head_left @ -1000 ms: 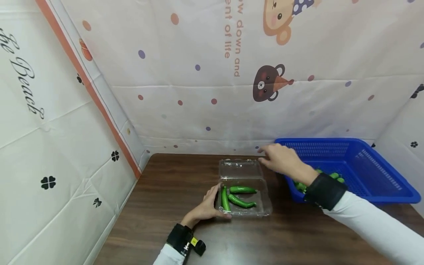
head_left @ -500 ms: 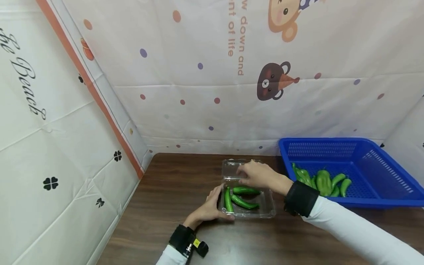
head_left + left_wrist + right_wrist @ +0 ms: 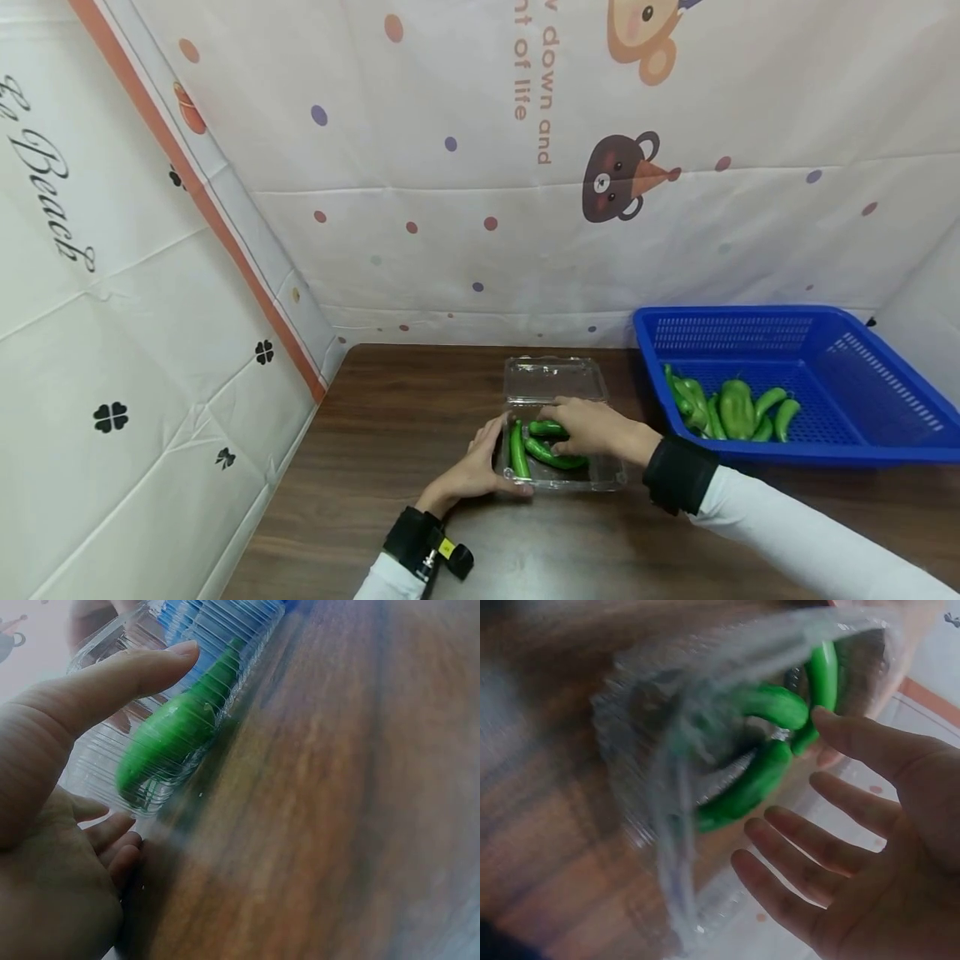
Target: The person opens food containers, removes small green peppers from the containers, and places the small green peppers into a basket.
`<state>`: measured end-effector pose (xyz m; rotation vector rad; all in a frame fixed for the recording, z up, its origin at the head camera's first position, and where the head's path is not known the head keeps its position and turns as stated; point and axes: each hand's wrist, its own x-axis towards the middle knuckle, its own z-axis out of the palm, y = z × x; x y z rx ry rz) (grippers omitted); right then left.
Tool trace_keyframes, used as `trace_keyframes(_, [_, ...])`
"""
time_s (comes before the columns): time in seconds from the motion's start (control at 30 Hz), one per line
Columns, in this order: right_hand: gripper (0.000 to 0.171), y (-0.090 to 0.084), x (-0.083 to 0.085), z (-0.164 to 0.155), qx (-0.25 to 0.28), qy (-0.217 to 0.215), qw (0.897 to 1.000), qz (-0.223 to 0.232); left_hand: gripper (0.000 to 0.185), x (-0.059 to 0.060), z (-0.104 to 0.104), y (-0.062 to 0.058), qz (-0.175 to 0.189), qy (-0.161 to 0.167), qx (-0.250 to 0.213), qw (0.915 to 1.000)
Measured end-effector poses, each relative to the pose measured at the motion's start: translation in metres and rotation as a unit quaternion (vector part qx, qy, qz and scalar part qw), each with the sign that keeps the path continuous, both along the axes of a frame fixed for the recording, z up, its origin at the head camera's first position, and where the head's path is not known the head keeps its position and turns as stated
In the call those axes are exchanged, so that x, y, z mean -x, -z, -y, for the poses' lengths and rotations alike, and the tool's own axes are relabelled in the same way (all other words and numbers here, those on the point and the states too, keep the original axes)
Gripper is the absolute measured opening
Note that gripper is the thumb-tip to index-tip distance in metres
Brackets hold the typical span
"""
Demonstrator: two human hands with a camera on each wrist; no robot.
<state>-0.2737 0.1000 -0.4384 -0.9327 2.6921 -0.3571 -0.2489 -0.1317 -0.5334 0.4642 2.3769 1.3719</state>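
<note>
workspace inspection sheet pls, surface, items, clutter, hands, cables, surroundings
Surface: dark wood-grain table.
Job's things: clear clamshell box, lid folded back, three green peppers inside.
Clutter: blue basket at the right, with more peppers in it.
Hands: left hand steadies the box's left edge, thumb on the rim; right hand is over the box, fingers spread, open.
Cables: nothing seen.
Surroundings: printed cloth backdrop on the back and sides.
</note>
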Motion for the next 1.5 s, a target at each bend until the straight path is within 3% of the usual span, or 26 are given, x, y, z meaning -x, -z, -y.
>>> trace_keyframes(0.17, [0.05, 0.009, -0.007, 0.001, 0.02, 0.011, 1.0, -0.002, 0.125, 0.0, 0.001, 0.0, 0.003, -0.002, 0.001, 1.0])
trace_keyframes(0.5, [0.053, 0.034, -0.019, -0.005, 0.029, -0.024, 0.999, -0.035, 0.125, -0.001, -0.001, 0.0, 0.007, -0.003, 0.001, 1.0])
trace_keyframes(0.93, [0.047, 0.046, -0.024, -0.009, 0.072, 0.011, 0.997, -0.039, 0.123, 0.002, -0.002, 0.001, 0.01, -0.005, 0.0, 0.9999])
trace_keyframes(1.17, [0.049, 0.054, -0.023, -0.002, 0.084, -0.004, 0.994, -0.067, 0.124, -0.002, 0.005, -0.001, 0.017, -0.016, 0.0, 0.9997])
trace_keyframes(1.33, [0.05, 0.06, -0.027, 0.0, 0.111, 0.039, 0.991, -0.059, 0.123, -0.003, 0.005, 0.001, 0.018, -0.011, -0.006, 0.9998])
trace_keyframes(1.5, [0.049, 0.065, -0.032, -0.001, 0.146, 0.107, 0.98, -0.081, 0.122, -0.002, 0.0, 0.001, 0.017, -0.002, -0.006, 0.9998])
